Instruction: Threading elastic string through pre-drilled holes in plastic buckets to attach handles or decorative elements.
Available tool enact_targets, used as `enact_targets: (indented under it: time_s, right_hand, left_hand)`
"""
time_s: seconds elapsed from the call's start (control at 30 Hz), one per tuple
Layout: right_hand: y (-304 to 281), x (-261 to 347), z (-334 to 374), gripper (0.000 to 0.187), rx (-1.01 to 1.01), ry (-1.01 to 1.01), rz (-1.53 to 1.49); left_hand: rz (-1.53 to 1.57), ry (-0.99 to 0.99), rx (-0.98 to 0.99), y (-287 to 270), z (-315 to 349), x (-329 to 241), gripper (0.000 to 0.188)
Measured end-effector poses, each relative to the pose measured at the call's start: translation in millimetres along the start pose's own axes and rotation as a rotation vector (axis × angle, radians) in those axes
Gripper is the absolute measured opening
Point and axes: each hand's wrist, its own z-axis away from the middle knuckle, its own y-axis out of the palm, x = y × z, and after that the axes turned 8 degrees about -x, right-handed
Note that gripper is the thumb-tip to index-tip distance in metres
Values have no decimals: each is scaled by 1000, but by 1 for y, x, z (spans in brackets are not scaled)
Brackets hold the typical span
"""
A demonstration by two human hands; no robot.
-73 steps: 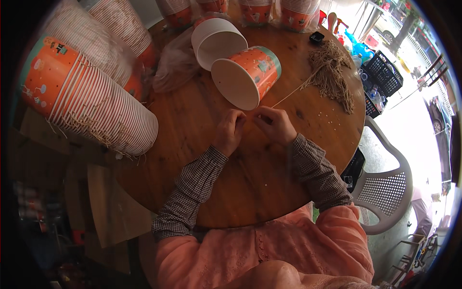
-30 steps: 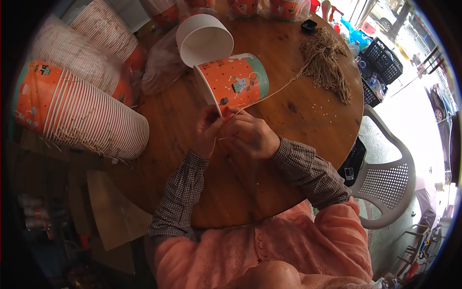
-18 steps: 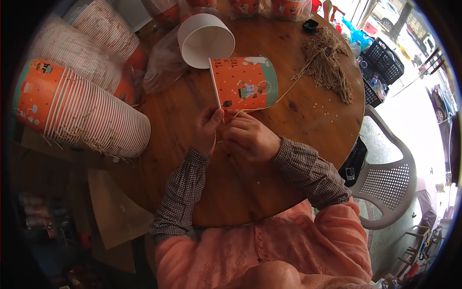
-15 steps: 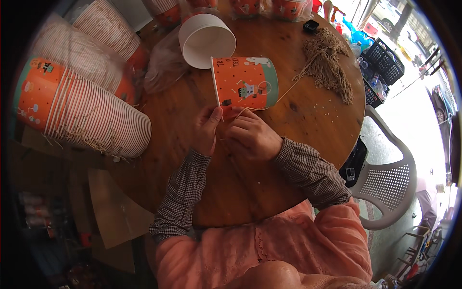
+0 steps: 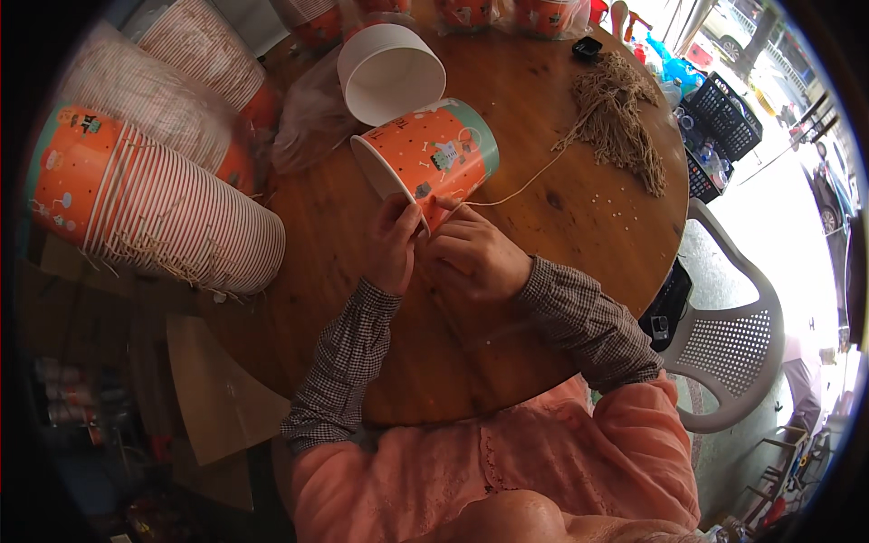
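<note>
Left hand (image 5: 393, 244) pinches one orange-and-green paper bucket (image 5: 430, 154); right hand (image 5: 475, 255) grasps one thin beige cord (image 5: 517, 192).
It tilts sideways mid brown wooden tabletop (image 5: 480, 362), one white-lined bucket (image 5: 395, 80) beyond, one tan cord bundle (image 5: 615, 118) far right.

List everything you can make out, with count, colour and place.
Paper bucket: one, orange-green, in left hand
Second bucket: one, white inside, lying beyond it
Bucket stacks: three, orange-white, left
Bagged stacks: four, orange-white, far edge
Plastic bag: one, clear, beside second bucket
String bundle: one, beige, table's right
Round table: one, brown, centre
Chair: one, pale grey, right
Crates: two, black, far right
Left hand: one, bare, at bucket's rim
Right hand: one, bare, at bucket's side
</note>
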Motion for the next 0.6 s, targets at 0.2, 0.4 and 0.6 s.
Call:
enact_targets:
  time_s: [0.2, 0.4, 0.6]
  right_hand:
    - [2, 4, -3, 10, 29, 4, -50]
    - [-14, 10, -5, 12, -71, 77, -77]
    - [-6, 1, -3, 12, -48, -25, -69]
  left_hand:
    - [101, -90, 50, -8, -2, 8, 8]
    - [41, -62, -11, -4, -4, 6, 10]
    - [55, -68, -6, -10, -6, 13, 14]
